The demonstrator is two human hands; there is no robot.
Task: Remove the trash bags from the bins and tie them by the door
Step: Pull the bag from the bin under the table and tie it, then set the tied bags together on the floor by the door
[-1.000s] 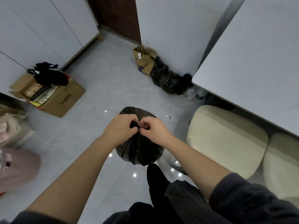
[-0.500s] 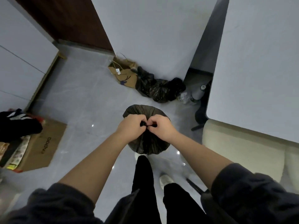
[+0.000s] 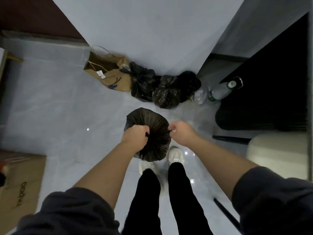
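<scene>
A full black trash bag [image 3: 149, 128] hangs in front of my legs, its top gathered into pleats. My left hand [image 3: 135, 138] grips one end of the bag's neck on the left side. My right hand [image 3: 182, 134] pinches the other end on the right, and a taut black strip runs between the two hands. Three tied black trash bags [image 3: 162, 89] lie on the floor against the white wall ahead. A dark brown door [image 3: 32, 19] shows at the top left.
A brown paper bag [image 3: 108, 73] with string handles leans by the tied bags. Plastic bottles [image 3: 220, 91] stand to their right near a black chair base [image 3: 264, 102]. A cardboard box [image 3: 20, 187] sits at the left, a cream cushioned seat [image 3: 277, 155] at the right.
My hands, which were pressed together at the bag's neck, have pulled apart to either side. The view has swung toward the wall and the tied bags.
</scene>
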